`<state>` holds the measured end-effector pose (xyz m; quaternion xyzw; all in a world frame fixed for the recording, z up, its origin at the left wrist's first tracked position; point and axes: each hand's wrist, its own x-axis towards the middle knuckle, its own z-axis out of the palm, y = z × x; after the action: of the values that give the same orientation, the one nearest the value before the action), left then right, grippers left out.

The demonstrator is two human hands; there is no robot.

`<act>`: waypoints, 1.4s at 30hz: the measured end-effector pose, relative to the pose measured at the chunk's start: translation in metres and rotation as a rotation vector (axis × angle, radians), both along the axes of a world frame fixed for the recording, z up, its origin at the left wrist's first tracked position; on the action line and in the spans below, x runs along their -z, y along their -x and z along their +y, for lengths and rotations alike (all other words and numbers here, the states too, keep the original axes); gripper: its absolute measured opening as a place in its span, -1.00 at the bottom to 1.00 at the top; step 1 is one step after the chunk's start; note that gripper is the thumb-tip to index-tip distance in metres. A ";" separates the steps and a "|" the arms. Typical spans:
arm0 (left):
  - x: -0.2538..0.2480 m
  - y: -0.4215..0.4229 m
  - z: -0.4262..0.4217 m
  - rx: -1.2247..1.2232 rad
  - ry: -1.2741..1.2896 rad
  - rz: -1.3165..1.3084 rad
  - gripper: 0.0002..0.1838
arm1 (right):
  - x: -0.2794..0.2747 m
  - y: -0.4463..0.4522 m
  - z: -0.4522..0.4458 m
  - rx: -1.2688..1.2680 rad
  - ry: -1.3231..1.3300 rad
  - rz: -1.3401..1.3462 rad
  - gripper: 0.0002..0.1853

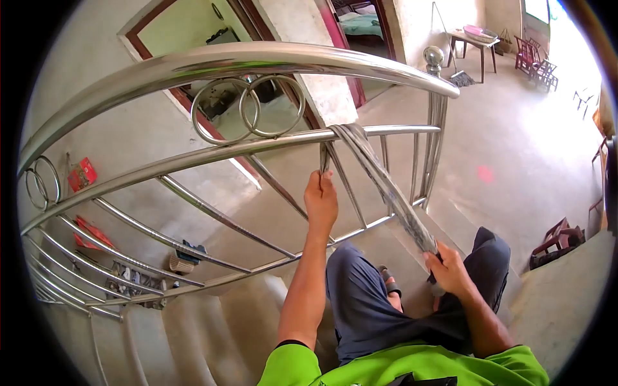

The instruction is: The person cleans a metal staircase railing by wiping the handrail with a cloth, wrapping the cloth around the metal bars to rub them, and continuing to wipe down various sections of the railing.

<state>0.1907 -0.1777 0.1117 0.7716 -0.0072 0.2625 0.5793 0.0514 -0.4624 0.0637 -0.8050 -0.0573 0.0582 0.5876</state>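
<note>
Cloth point(396, 196), a long grey strip gathered into folds, passes over the curved, polished silver metal middle rail point(270, 143), just above the left grip point(320, 196). The left grip is clenched on the shorter length beneath the rail; the right grip point(449, 267) is closed around the longer length, drawn straight. The rail appears to serve as a fixed turning point, letting each hand pull against the other and press fabric to metal. The left forearm rises nearly vertical, arm extended; the right forearm slants inward, elbow lower, beside the dark blue-grey trousered knee point(488, 273). The thicker silver tubular handrail point(290, 56) stands above both grips, untouched.
</note>
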 end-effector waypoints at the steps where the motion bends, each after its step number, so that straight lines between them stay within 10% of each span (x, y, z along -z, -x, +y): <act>1: 0.003 -0.005 -0.003 0.006 0.034 0.023 -0.67 | -0.001 0.000 0.002 0.000 0.004 -0.001 -0.84; 13: 0.047 0.095 -0.014 -0.060 -0.107 0.099 -0.71 | -0.023 -0.109 0.032 0.030 0.075 -0.155 -0.74; 24: 0.011 -0.005 0.017 -0.062 -0.175 -0.005 -0.71 | 0.021 -0.198 -0.055 0.288 0.574 -0.239 -0.76; 42: 0.060 0.051 0.014 -0.041 -0.026 0.248 -0.70 | 0.040 -0.151 0.025 0.100 0.186 -0.215 -0.70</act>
<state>0.1401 -0.1635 0.0515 0.8055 0.0770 0.1766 0.5604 0.2027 -0.4375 0.0242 -0.8593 -0.0739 -0.0525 0.5033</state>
